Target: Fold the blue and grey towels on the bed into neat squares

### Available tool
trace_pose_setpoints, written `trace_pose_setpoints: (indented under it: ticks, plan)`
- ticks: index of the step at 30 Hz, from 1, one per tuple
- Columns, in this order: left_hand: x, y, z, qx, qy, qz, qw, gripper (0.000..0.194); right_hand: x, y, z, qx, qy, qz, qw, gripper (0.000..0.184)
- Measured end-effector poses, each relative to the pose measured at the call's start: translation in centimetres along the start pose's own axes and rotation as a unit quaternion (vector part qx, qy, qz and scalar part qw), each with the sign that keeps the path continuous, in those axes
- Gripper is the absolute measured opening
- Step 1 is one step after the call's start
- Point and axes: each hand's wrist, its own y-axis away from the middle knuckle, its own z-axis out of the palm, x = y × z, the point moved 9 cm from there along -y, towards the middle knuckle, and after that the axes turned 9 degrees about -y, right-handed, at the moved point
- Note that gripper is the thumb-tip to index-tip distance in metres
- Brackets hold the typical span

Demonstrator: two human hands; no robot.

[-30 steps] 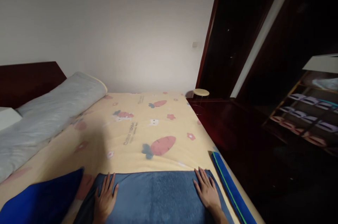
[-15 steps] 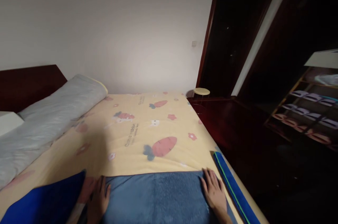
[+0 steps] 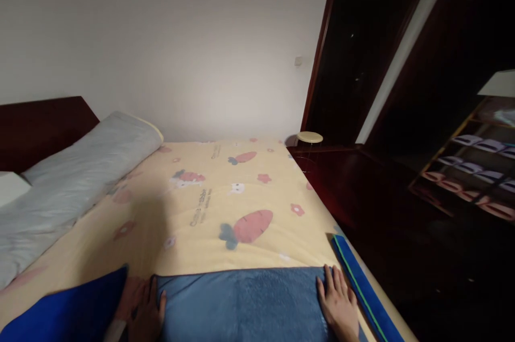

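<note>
A blue towel (image 3: 241,302) lies spread on the yellow carrot-print bedsheet (image 3: 217,202) at the near edge of the bed. My left hand (image 3: 147,315) rests flat at the towel's left far corner, fingers stretched out. My right hand (image 3: 338,304) lies flat at the towel's right far corner, fingers slightly apart. Neither hand holds anything. A bright blue cloth (image 3: 68,312) lies just left of my left hand. A long blue strip with a green line (image 3: 362,291) runs along the bed's right edge beside my right hand.
A rolled grey quilt (image 3: 72,181) lies along the dark wooden headboard (image 3: 44,127) at the left. A small round stool (image 3: 309,138) stands by the dark doorway (image 3: 354,52). A shoe rack (image 3: 478,170) with slippers is at the right.
Both hands have slid outward to the towel's far corners, the left one leftward and the right one rightward. The camera has tilted up a little.
</note>
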Motion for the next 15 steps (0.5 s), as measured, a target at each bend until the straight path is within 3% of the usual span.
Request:
trace_pose_setpoints:
  ticks: [6,10,15]
  plan:
    - [0.6,0.0,0.8,-0.026,-0.071,0.034,0.997,0.046,0.1,-0.1,0.2,0.005,0.006,0.002,1.000,0.079]
    - [0.2,-0.1,0.0,-0.016,-0.048,-0.010,0.999,0.056,0.0,-0.1,0.0,0.009,0.008,-0.002,1.000,0.079]
    - [0.7,0.1,-0.7,-0.003,-0.021,-0.001,1.000,0.056,-0.2,-0.1,0.0,0.000,0.002,-0.005,1.000,0.078]
